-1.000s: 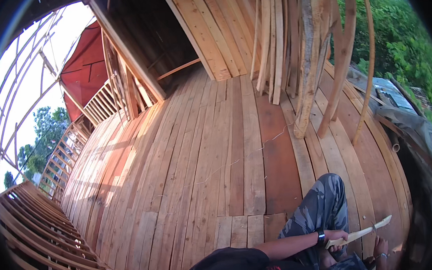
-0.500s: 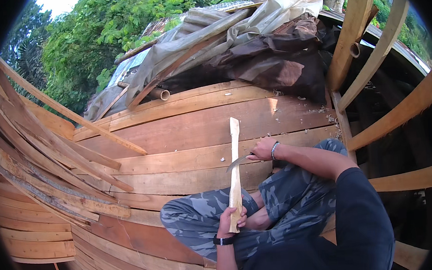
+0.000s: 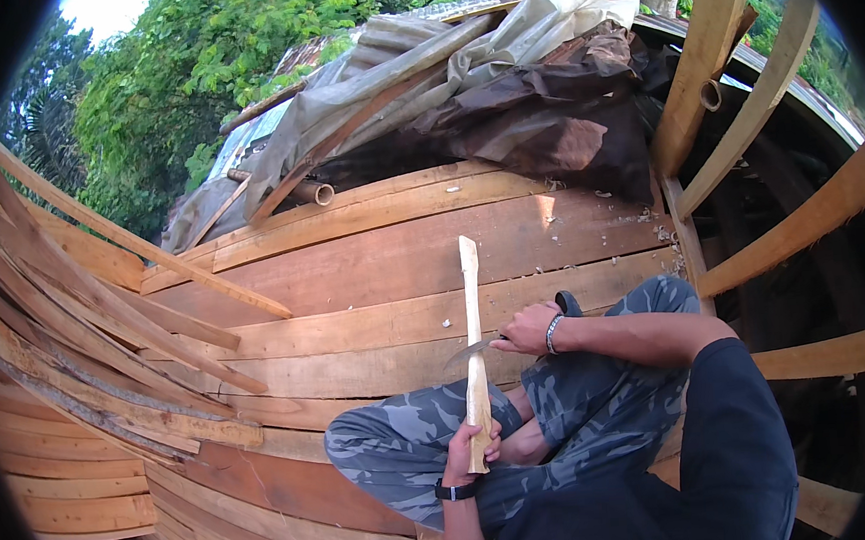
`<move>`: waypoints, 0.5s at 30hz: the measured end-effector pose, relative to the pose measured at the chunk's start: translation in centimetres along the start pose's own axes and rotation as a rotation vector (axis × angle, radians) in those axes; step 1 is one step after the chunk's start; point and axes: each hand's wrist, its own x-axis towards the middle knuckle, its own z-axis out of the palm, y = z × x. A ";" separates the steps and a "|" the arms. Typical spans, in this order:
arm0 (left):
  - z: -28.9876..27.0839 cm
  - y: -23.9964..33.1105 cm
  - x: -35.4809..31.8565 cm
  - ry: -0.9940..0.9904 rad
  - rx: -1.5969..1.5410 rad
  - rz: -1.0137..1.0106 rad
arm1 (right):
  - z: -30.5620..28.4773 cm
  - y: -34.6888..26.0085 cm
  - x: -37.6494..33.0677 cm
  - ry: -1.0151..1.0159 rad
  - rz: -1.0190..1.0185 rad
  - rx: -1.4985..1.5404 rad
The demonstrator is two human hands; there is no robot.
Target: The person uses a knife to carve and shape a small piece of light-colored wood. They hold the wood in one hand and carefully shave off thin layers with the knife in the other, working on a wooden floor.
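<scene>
Low in the middle of the frame, the left hand (image 3: 468, 450) is clamped around the bottom end of a long, pale, slightly curved wooden stick (image 3: 474, 347), holding it nearly upright so that its whole length stands free above the lap and its flared tip reaches toward the centre of the picture. The right hand (image 3: 529, 329), just right of centre, is closed on the handle of a knife with a thin grey blade (image 3: 468, 350); the blade lies crosswise against the stick about midway up, an angle suited to shaving along the grain. The person sits cross-legged in grey camouflage trousers (image 3: 405, 452) on broad reddish-brown wooden planks (image 3: 372, 264), and pale wood chips (image 3: 639, 217) lie scattered over the boards to the upper right. Behind, across the top of the frame, a crumpled grey and brown tarpaulin (image 3: 500, 85) covers a heap, probably as shelter. Curved timber ribs (image 3: 707, 40) rise along the right edge.
</scene>
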 end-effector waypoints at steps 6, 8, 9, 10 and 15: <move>0.6 0.3 0.1 0.009 -0.087 -0.037 | 1.9 1.6 1.5 -0.011 0.090 0.085; 0.3 -0.2 -0.4 0.054 -0.011 -0.019 | 0.4 -0.4 0.6 -0.059 0.091 0.053; 0.3 -0.4 -0.6 0.076 0.027 -0.011 | 0.2 0.4 1.5 -0.044 0.089 0.067; 0.6 -0.5 -0.7 0.076 -0.013 -0.020 | 0.4 1.7 2.1 -0.034 0.102 0.088; 1.1 0.1 -1.1 0.022 -0.124 -0.021 | 2.6 0.5 2.1 -0.003 0.036 0.114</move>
